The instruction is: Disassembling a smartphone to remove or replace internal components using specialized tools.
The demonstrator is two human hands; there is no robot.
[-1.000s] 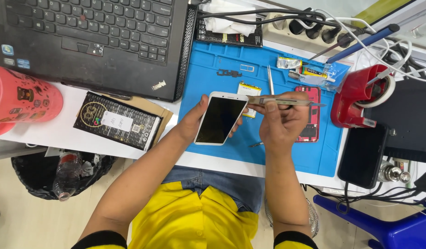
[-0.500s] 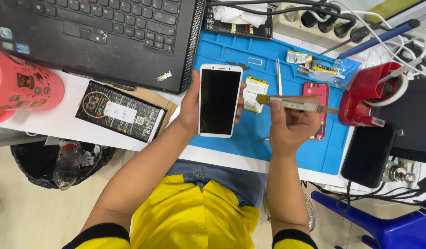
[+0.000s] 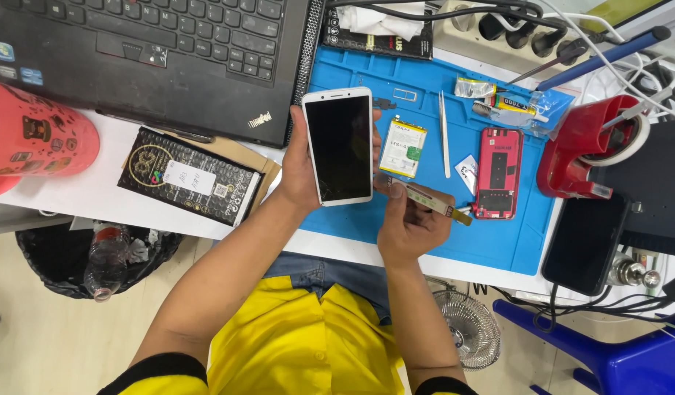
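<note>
While hovering over the blue mat (image 3: 491,245), left hand (image 3: 297,172) is gripping a white phone (image 3: 340,146) upright; right hand (image 3: 410,227), just beside the phone, is pinching a slim tool (image 3: 429,199).

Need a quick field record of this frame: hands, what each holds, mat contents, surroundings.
left hand: left hand grips a white phone, dark screen up, above the blue mat
right hand: right hand holds a thin flat tool, its tip by the phone's lower right edge
on mat: battery, tweezers, red back cover, glue tube
left of mat: black laptop, black box, pink cup
right of mat: red tape dispenser, dark phone
</note>
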